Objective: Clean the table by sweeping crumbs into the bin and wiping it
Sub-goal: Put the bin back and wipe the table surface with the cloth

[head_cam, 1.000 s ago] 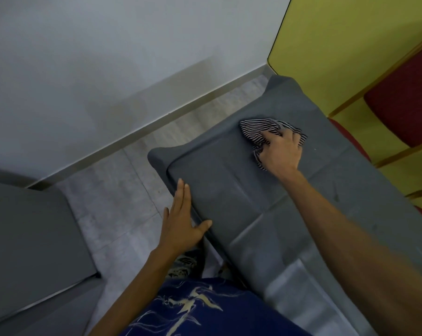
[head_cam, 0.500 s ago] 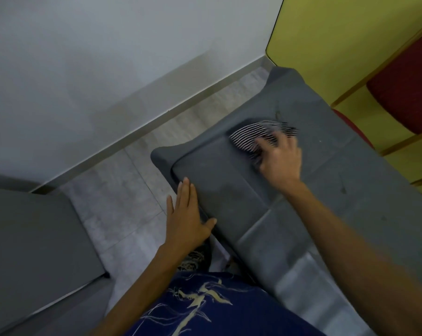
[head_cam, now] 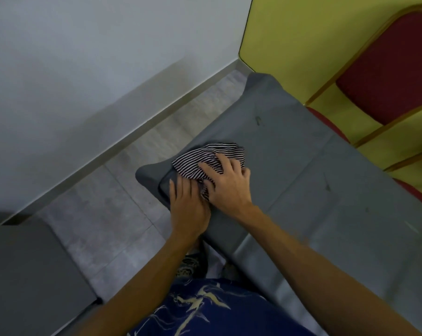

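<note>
A grey table (head_cam: 302, 180) runs from the middle to the right of the head view. A black-and-white striped cloth (head_cam: 200, 158) lies bunched at the table's near left corner. My right hand (head_cam: 225, 181) presses down on the cloth with fingers curled over it. My left hand (head_cam: 188, 204) lies flat with fingers together at the table's left edge, touching the cloth's near side and the right hand. A few small dark specks (head_cam: 259, 120) dot the tabletop beyond the cloth. No bin is in view.
A red-cushioned chair with a wooden frame (head_cam: 384, 76) stands against the yellow-green wall behind the table. A grey surface (head_cam: 23, 275) fills the lower left. Grey tiled floor (head_cam: 122, 202) and a white wall lie left of the table.
My right hand has dragged the cloth toward the table's near left corner. My left hand has slid along the edge and now meets the cloth and right hand.
</note>
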`<state>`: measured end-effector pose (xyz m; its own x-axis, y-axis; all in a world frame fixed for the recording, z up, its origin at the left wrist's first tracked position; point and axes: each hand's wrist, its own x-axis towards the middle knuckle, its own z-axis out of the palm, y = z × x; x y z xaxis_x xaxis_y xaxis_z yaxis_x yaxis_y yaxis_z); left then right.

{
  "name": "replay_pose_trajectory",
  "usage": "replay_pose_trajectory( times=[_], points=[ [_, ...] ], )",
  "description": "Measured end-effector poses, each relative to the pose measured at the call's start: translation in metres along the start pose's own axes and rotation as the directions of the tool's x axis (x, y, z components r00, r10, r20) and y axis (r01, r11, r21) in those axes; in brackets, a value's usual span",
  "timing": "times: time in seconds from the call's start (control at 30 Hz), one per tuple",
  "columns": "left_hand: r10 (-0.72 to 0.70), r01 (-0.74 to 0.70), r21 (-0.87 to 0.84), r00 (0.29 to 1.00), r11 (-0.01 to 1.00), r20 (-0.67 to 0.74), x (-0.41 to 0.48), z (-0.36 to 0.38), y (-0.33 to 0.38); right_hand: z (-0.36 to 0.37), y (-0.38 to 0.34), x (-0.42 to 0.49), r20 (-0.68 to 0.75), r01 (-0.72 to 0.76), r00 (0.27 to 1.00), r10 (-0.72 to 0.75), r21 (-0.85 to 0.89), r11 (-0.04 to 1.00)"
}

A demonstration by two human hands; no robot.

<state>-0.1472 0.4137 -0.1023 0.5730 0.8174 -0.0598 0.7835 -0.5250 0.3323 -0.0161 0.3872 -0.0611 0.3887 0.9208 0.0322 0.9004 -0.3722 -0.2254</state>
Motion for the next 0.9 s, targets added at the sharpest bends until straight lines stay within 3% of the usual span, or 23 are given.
replay_pose_trajectory(
  times=[0.07,0.13,0.2,0.27,0.33,0.4,0.53,0.7,0.9],
  points=[
    [-0.033,0.033,0.010,0.999,0.999,-0.035,0.001,0.000,0.002,-0.011,0.019,0.006,0.023,0.074,0.997,-0.074,0.008,0.997],
    [-0.036,0.037,0.023,0.998,0.999,-0.053,0.002,0.001,0.003,-0.019,0.050,0.017,0.020,0.050,0.999,-0.049,-0.059,0.997],
    [-0.034,0.035,0.018,0.998,0.999,-0.048,0.003,0.003,0.002,-0.029,0.091,0.036,-0.024,-0.137,0.990,0.135,-0.106,0.985],
    [-0.029,0.029,0.002,0.999,1.000,-0.046,0.001,0.005,0.000,-0.044,0.124,0.054,-0.004,-0.382,0.924,0.383,-0.088,0.920],
    [-0.037,0.034,-0.040,0.998,0.999,-0.053,0.001,0.003,0.004,-0.057,0.136,0.063,0.020,-0.508,0.860,0.509,-0.040,0.860],
    [-0.046,0.041,-0.089,0.997,0.995,-0.061,0.012,0.002,0.022,-0.058,0.118,0.061,-0.047,-0.440,0.896,0.442,0.038,0.897],
    [-0.029,0.027,-0.136,0.999,0.990,-0.014,0.038,0.006,0.063,-0.030,0.047,0.027,-0.119,-0.084,0.988,0.099,0.127,0.988],
    [-0.029,0.027,0.075,0.999,0.997,0.035,0.037,0.015,0.061,-0.017,0.048,0.020,-0.024,-0.025,0.999,0.026,0.041,0.999],
    [-0.080,0.080,0.087,0.997,0.993,0.002,0.039,0.017,0.068,-0.021,0.077,0.048,0.073,0.209,0.976,-0.206,-0.033,0.977]
  ],
)
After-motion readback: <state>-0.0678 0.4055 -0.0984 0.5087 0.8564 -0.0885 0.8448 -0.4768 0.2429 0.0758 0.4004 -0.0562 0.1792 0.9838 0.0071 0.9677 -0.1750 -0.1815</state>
